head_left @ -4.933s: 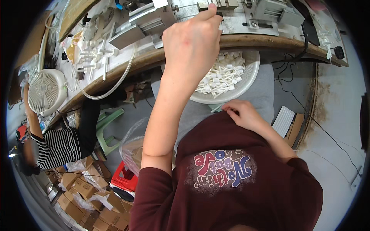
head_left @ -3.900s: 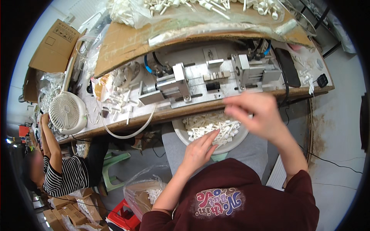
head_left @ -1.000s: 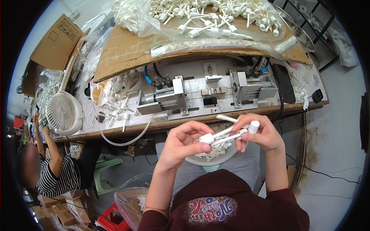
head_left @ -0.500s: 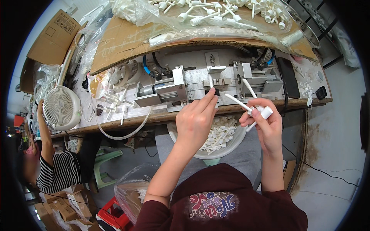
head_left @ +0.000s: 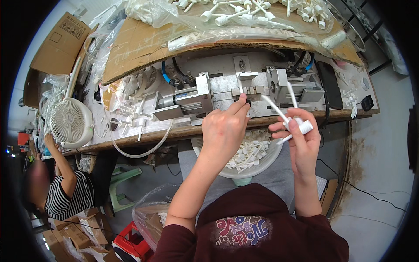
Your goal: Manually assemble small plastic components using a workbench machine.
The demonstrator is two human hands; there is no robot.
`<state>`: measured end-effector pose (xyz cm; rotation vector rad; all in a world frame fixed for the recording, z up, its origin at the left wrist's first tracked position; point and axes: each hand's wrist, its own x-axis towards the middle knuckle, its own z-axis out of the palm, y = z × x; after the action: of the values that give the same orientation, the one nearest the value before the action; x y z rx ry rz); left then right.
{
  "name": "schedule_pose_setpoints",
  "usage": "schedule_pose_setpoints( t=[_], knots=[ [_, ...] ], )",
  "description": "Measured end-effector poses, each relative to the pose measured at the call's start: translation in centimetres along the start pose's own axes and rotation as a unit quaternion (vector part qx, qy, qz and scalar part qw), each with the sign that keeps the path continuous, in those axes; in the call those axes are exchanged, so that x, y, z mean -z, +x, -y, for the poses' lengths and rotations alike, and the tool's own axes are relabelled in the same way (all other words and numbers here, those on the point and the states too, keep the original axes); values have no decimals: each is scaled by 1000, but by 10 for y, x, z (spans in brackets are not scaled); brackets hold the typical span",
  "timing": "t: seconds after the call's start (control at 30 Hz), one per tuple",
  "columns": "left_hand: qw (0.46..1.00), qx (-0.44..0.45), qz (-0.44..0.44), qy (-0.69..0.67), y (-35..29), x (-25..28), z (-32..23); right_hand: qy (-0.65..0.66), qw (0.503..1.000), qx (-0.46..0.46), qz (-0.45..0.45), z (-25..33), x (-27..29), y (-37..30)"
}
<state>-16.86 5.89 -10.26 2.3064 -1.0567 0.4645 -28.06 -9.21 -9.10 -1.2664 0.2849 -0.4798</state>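
Observation:
My left hand (head_left: pixel 224 129) reaches to the small metal jig in the middle of the bench fixture. Its fingers are closed together, with the tips at the near end of a white plastic stick (head_left: pixel 240 86) lying in the jig. The underside of that grip is hidden. To the right, my right hand (head_left: pixel 301 142) is closed around several white capped plastic sticks (head_left: pixel 274 108), held in front of the bench edge. Two of them point up and away, and a cap (head_left: pixel 305 127) shows by the thumb. The metal fixture (head_left: pixel 224 94) has a cylinder block on either side of the jig.
A basket (head_left: pixel 273 156) of white pieces sits on my lap under the bench edge. Cardboard (head_left: pixel 144 50) heaped with white sticks overhangs the fixture. A phone (head_left: pixel 329 85) lies right; a white fan (head_left: pixel 71 122) and loose parts stand left. Another person (head_left: pixel 72 192) sits far left.
Both hands stay nearly in place. The sticks in my right hand have tilted slightly more upright. The other person's arm at the left has lowered.

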Motion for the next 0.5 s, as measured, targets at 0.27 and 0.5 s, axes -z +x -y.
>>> schedule_pose_setpoints(
  t=[0.27, 0.5],
  knots=[
    [999, -8, -19, -28, -3, 5, -4, 11, 999, 23, -46, -8, -3, -3],
    [981, -67, -13, -180, -12, 17, -33, 17, 1000, 1, -10, -28, -14, -16]
  ],
)
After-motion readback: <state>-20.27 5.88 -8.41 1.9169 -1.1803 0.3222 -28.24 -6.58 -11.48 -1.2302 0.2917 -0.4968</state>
